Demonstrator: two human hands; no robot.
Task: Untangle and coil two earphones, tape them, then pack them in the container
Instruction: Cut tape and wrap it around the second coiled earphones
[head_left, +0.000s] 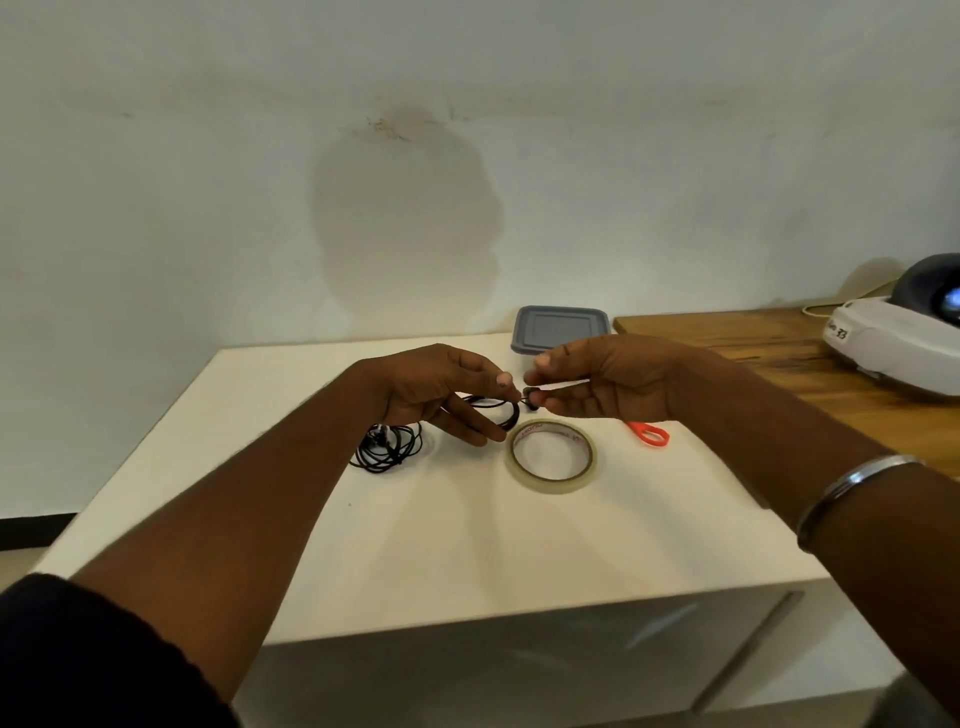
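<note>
My left hand (441, 389) holds a coiled black earphone (498, 410) just above the white table (441, 545), its fingers curled round the coil. My right hand (597, 382) pinches a short strip of clear tape (563, 385) against the coil's right side. A second black earphone (387, 446) lies in a loose coil on the table, left of and below my left hand. A roll of clear tape (551, 456) lies flat just in front of both hands. The grey-lidded container (558, 328) stands at the table's far edge, behind my right hand.
An orange scissors handle (649, 434) pokes out from under my right wrist. A wooden counter (779, 353) adjoins on the right, carrying a white and dark device (904, 338). A white wall (415, 156) rises right behind the table.
</note>
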